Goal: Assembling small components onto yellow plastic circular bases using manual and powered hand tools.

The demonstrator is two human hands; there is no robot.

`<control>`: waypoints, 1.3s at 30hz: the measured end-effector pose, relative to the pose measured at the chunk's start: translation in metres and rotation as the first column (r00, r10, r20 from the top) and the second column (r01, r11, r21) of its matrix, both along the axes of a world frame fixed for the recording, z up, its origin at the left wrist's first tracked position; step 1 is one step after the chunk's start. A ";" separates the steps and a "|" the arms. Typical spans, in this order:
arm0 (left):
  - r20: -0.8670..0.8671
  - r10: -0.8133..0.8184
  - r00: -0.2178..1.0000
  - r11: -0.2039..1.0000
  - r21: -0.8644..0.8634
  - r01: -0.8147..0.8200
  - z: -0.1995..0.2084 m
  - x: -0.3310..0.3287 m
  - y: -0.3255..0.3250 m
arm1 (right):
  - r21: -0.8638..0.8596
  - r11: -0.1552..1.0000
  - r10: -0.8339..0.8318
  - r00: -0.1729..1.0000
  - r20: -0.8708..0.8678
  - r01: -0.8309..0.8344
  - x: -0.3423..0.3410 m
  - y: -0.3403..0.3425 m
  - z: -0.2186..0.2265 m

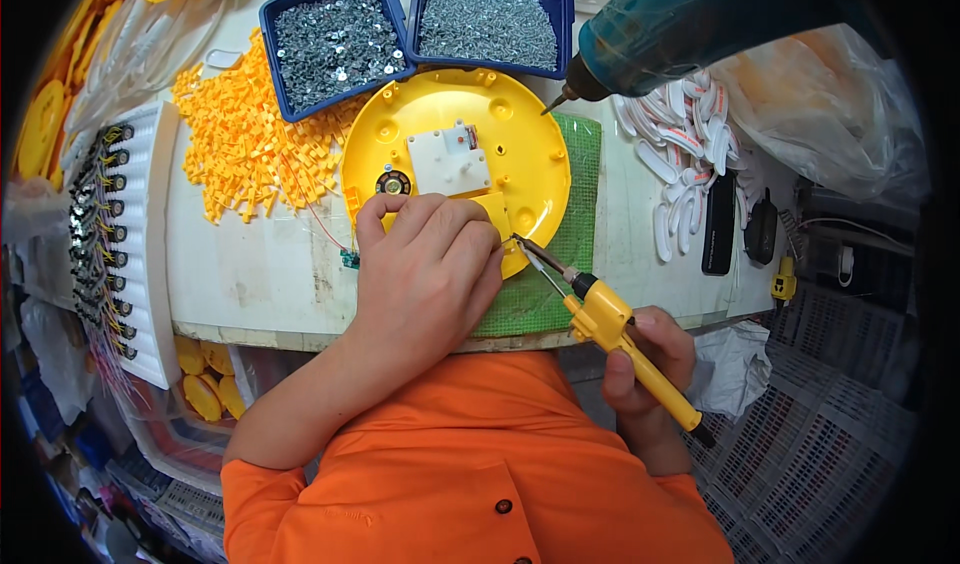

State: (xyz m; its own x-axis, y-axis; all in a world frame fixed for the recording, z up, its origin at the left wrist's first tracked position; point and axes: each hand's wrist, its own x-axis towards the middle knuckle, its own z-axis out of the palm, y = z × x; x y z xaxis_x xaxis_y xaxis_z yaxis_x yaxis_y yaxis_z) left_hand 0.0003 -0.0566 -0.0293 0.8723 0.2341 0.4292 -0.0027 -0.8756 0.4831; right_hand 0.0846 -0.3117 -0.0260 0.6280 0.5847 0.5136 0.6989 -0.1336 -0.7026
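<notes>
My left hand (425,259) lies with curled fingers over a yellow plastic part (490,206) at the near side of a round yellow plastic shell (535,149); its fingertips are partly hidden. My right hand (652,359) grips a yellow soldering iron (605,319) with a gun-like body. The iron's tip meets the yellow part's right edge, by a small dark spot. Inside the shell sit a white gearbox (447,159) and a small round speaker (393,182). A little green circuit board (350,259) on a thin red wire lies left of my left hand.
Blue bins of metal screws (487,22) and small metal parts (335,44) stand behind the shell. Left are loose yellow pieces (245,129) and a white foam tray (155,244) of wired speakers. An electric screwdriver (650,39) hangs upper right, near white plastic parts (685,154).
</notes>
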 end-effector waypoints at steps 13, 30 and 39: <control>0.007 0.009 1.000 1.000 0.011 -0.009 -0.002 0.002 -0.001 | -0.013 0.999 0.035 0.999 -0.005 -0.035 0.002 -0.001 0.000; 0.001 0.005 1.000 1.000 0.015 -0.005 -0.002 0.002 0.000 | 0.040 0.999 0.020 0.999 -0.025 -0.019 0.004 0.001 0.005; 0.012 0.000 1.000 1.000 0.010 -0.001 -0.002 0.002 0.000 | 0.005 0.997 0.077 0.997 -0.006 -0.077 0.005 0.003 0.001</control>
